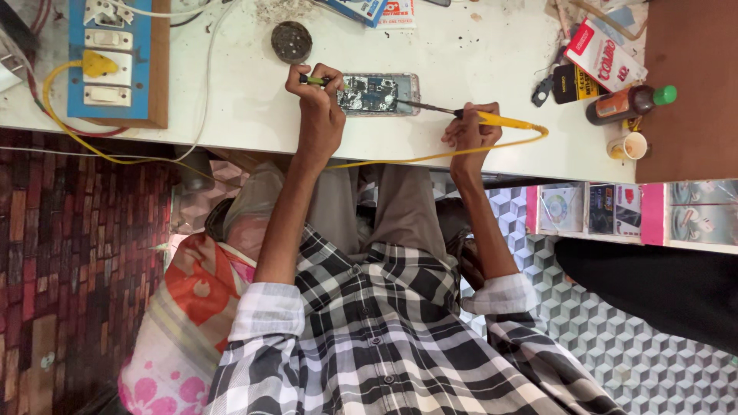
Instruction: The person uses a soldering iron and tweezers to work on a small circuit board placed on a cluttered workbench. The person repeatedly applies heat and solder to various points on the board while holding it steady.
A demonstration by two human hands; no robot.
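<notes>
An opened phone (377, 94) with its circuit board bare lies on the white table (477, 54). My left hand (317, 107) rests at the phone's left end, closed on a thin green-handled tool (314, 80). My right hand (470, 132) is to the right of the phone and grips a yellow-handled soldering iron (503, 121). Its dark metal tip reaches to the phone's right edge. The iron's yellow cable (400, 160) runs back along the table's near edge.
A blue switchboard (115, 54) with a yellow plug sits at the table's left. A round dark tin (292, 41) lies behind the phone. At right stand a brown bottle with a green cap (626, 102), a small cup (635, 144) and a red-and-white box (603, 54).
</notes>
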